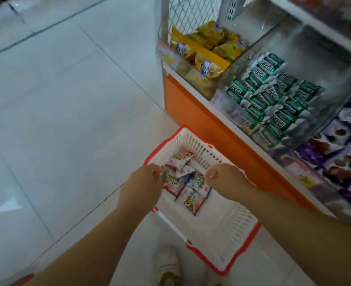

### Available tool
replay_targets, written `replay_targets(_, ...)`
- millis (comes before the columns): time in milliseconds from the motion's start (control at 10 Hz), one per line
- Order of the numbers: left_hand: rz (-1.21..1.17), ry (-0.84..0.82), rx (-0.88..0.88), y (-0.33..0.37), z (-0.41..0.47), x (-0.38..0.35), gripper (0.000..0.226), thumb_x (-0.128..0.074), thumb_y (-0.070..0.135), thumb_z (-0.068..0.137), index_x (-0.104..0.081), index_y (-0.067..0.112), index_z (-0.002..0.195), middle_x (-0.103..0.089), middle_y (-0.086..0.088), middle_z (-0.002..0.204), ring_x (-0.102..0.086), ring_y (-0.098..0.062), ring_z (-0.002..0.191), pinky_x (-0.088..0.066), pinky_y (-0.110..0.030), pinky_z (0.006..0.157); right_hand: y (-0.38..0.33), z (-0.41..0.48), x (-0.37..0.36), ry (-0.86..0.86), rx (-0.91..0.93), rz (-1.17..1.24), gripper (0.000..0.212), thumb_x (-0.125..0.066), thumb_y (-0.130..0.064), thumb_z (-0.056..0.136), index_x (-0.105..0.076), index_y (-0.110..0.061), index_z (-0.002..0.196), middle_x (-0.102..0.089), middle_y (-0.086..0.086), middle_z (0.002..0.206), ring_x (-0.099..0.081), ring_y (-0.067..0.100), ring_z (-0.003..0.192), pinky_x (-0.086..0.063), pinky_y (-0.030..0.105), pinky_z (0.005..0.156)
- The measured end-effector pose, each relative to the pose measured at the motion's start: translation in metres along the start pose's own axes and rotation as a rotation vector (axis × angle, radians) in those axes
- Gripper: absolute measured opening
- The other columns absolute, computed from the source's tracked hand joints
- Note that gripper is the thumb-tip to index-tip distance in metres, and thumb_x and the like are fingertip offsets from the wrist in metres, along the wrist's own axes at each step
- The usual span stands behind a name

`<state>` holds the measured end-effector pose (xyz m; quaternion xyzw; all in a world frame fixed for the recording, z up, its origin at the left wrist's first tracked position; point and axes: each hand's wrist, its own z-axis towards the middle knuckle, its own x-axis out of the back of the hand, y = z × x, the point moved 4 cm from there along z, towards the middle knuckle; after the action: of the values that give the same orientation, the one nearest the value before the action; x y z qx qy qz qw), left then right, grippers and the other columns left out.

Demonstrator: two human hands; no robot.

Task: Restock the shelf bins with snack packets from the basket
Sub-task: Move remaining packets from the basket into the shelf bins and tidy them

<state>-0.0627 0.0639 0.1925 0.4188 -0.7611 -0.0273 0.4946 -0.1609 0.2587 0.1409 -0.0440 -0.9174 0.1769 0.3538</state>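
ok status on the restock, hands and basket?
Left hand and right hand both down in basket, grips unclear. Snack packets loose inside it. Shelf bins beside, nothing blocking.

I see the basket (240, 230) open-topped and reachable from above, while clear bin fronts (228, 104) block level entry to the shelf (193, 87).

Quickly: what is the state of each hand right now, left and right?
Left hand: fingers curled, closed on a snack packet in the basket.
Right hand: fingers curled over the packets; whether it holds one cannot be told.
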Motion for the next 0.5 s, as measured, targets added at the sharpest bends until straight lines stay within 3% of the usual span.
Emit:
replay_targets(100,-0.016,-0.029,0.008,-0.025,0.026,-0.041,0.026,-0.04,0.022,0.1,-0.065,0.021,0.1,-0.069,0.001,0.096,-0.066,-0.015,0.078,-0.059,-0.032,0.071,0.008,0.037,-0.037,-0.059,-0.044,0.008,0.029,-0.051,-0.02,0.094,-0.066,0.002,0.106,-0.063,0.03,0.109,-0.061,0.037,0.074,-0.051,0.041,0.063)
replay_targets(200,-0.032,-0.082,0.04,-0.049,0.057,-0.091,0.023,-0.04,0.022,0.099,-0.063,0.021,0.095,-0.066,0.003,0.086,-0.063,-0.012,0.069,-0.057,-0.028,0.06,0.018,0.075,-0.068,-0.087,-0.064,0.012,0.027,-0.049,-0.014,0.094,-0.056,-0.003,0.07,-0.048,0.023,0.068,-0.043,0.029,0.054,-0.034,0.038,0.053)
replay_targets(300,-0.12,-0.118,0.104,-0.073,0.093,-0.142,0.021,-0.046,0.021,0.097,-0.065,0.019,0.105,-0.068,-0.001,0.099,-0.065,-0.017,0.085,-0.055,-0.03,0.071,0.027,0.114,-0.089,-0.091,-0.058,0.026,0.035,-0.051,-0.015,0.094,-0.042,-0.02,0.06,-0.04,0.001,0.06,-0.035,0.016,0.051,-0.026,0.029,0.051)
replay_targets(400,-0.155,-0.176,0.181,-0.097,0.127,-0.191,0.03,-0.052,0.023,0.094,-0.061,0.015,0.122,-0.066,-0.007,0.117,-0.062,-0.024,0.105,-0.045,-0.029,0.077,0.03,0.155,-0.108,-0.095,-0.054,0.179,0.004,-0.055,-0.021,0.095,-0.06,-0.022,0.096,-0.058,0.0,0.094,-0.054,0.013,0.073,-0.038,0.024,0.055)
replay_targets(500,-0.196,-0.233,0.249,-0.114,0.158,-0.234,0.039,-0.055,0.023,0.093,-0.054,0.013,0.131,-0.059,-0.01,0.128,-0.058,-0.028,0.115,-0.045,-0.031,0.082,0.044,0.216,-0.134,-0.084,-0.054,0.293,0.041,-0.059,-0.024,0.095,-0.054,-0.02,0.135,-0.052,-0.001,0.128,-0.056,0.022,0.111,-0.048,0.028,0.081)
